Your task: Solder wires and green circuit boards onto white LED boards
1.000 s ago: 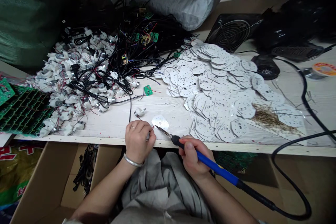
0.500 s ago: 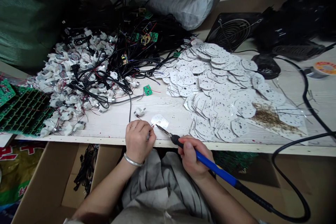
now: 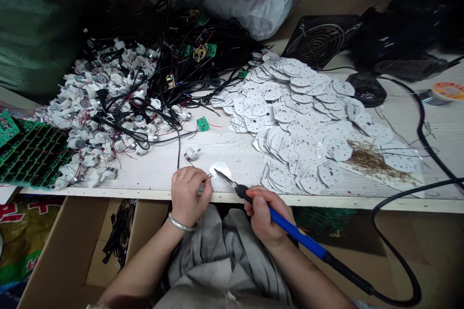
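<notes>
My right hand is closed round the blue handle of a soldering iron, whose metal tip rests on a small round white board near the table's front edge. My left hand, with a ring and a bracelet, is closed in a pinch just left of that board, holding something thin that I cannot make out beside the tip. A single white motor lies just behind the board.
A heap of white round boards fills the table's right half. White motors tangled in black wires lie left, green circuit panels at the far left. A fan, solder reel and open cardboard box surround.
Hardly anything has moved. Both hands stay at the small board; the view has shifted slightly.
</notes>
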{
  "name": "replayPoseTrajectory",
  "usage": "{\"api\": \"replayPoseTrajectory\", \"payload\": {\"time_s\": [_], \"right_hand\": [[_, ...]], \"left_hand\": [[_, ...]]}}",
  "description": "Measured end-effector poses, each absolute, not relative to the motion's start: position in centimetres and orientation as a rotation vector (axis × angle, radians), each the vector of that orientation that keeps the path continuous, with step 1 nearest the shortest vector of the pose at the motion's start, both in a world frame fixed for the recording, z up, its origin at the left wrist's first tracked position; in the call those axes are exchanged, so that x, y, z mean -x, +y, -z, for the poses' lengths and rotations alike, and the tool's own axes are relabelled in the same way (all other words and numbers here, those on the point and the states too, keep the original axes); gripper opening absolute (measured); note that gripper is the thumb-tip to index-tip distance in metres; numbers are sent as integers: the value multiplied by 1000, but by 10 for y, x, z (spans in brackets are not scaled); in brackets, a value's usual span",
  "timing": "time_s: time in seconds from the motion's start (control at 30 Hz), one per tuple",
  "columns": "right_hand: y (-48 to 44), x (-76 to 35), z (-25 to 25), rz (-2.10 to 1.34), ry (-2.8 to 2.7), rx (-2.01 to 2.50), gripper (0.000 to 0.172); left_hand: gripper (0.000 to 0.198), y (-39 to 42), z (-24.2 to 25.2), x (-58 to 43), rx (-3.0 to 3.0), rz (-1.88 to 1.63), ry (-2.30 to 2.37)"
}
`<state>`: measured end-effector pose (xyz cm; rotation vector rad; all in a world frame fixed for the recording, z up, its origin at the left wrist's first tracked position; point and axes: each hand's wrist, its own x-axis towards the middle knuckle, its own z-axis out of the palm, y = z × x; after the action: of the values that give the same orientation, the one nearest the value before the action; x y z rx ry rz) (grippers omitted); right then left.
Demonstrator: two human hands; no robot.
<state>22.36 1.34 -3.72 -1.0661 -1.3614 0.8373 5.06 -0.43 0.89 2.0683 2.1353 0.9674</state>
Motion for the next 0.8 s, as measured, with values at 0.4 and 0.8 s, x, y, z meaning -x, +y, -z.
{"api": "replayPoseTrajectory", "payload": {"time_s": [0.4,0.8], "right_hand": [[15,-228,35,-851,-1412,1021,24],[16,-228,29,-818,-1442,1069,27]], "left_hand": [[12,-4,-10,-52,-2045,-952,2160],[13,-4,-10,-51,-1995,-983,2138]]}}
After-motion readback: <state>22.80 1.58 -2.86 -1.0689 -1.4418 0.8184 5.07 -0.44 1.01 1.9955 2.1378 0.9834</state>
